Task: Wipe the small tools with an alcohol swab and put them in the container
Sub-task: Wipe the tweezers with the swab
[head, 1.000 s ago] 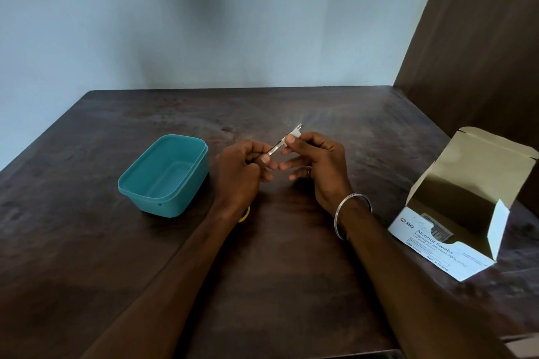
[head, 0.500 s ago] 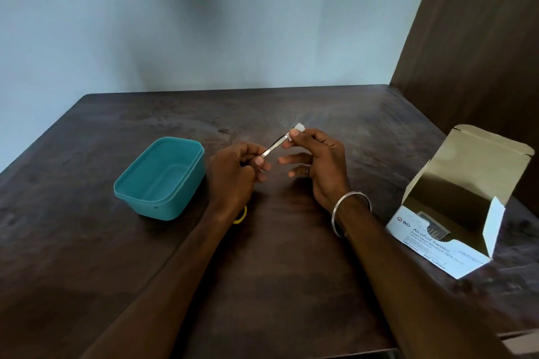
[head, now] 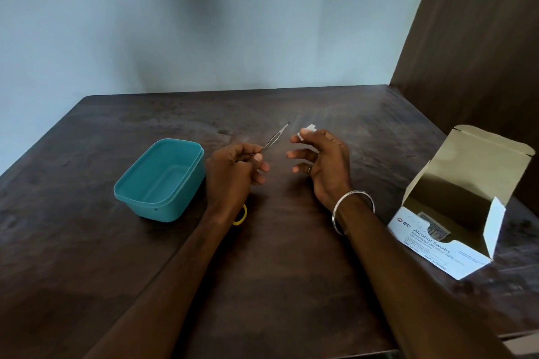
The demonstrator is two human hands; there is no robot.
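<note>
With the left hand (head: 233, 166) pinching the tweezers (head: 275, 137) by the handle end, tip raised above the worktop (head: 277, 271), and the right hand (head: 320, 160) pinching the swab (head: 308, 129) just beside it, carry the tweezers level over the nearby container (head: 163, 178) and lower them in gently.

One head-worn view looks forward and down, seemingly close, over the table (head: 262, 285).
</note>
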